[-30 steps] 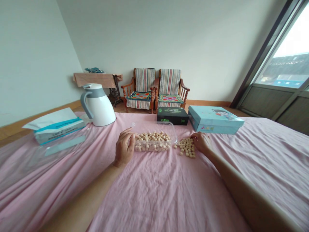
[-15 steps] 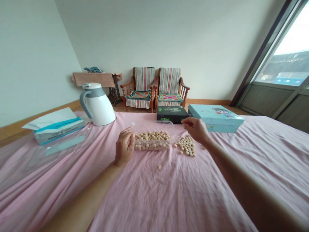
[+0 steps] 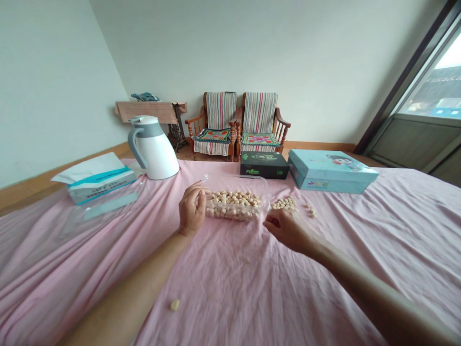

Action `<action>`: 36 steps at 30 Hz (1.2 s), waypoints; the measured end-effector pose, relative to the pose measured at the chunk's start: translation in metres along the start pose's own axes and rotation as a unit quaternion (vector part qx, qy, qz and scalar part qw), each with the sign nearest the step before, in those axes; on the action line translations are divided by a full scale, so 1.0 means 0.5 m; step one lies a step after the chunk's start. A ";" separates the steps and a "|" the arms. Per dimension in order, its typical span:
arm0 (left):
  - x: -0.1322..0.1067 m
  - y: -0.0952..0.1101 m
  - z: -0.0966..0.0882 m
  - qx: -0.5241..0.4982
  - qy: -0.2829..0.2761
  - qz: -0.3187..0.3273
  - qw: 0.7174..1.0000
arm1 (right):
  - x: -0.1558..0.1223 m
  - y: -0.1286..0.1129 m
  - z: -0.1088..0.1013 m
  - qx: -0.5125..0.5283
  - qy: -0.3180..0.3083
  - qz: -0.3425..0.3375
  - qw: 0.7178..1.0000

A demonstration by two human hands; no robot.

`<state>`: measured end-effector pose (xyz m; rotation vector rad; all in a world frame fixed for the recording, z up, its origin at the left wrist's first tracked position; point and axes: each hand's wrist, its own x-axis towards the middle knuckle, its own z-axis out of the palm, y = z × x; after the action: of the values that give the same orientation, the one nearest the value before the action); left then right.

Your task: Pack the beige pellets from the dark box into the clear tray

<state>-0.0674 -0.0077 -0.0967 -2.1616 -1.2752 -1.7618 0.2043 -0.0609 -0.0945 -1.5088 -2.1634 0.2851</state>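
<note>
A clear plastic box (image 3: 236, 213) full of small beige round pieces (image 3: 234, 198) stands in the middle of the pink cloth. My left hand (image 3: 192, 207) grips its left end, thumb on the near side and fingers over the rim. Just off the right end of the box, my right hand (image 3: 286, 228) is low over the cloth with thumb and forefinger pinched together; whatever they hold is hidden. Behind that hand lies a loose pile of the same pieces (image 3: 284, 203), partly covered by it. One single piece (image 3: 175, 304) rests on the cloth near my left forearm.
A black box (image 3: 264, 166) and a light blue box (image 3: 331, 173) stand behind the pile. To the left are a white jug (image 3: 156, 154), a tissue pack (image 3: 103, 180) and a clear plastic lid (image 3: 111, 206). Two wooden chairs (image 3: 237, 127) stand beyond.
My right hand has come down and nearer, from behind the pile to its near side. The single piece has moved across the cloth toward me and left. The view has shifted slightly.
</note>
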 end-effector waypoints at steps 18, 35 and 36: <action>-0.004 0.003 0.000 0.013 -0.014 -0.004 1.000 | 0.019 0.142 0.013 -0.038 0.154 0.112 0.981; 0.001 0.005 -0.012 0.007 0.028 0.005 1.000 | -0.078 0.092 0.006 -0.140 0.142 0.128 0.971; 0.003 0.007 -0.023 0.006 0.022 0.000 1.000 | -0.080 0.091 0.005 -0.143 0.135 0.124 0.973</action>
<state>-0.0740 -0.0150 -0.0901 -2.1027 -1.2734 -1.7868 0.2514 -0.0810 -0.1273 -1.8608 -1.8603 -0.1531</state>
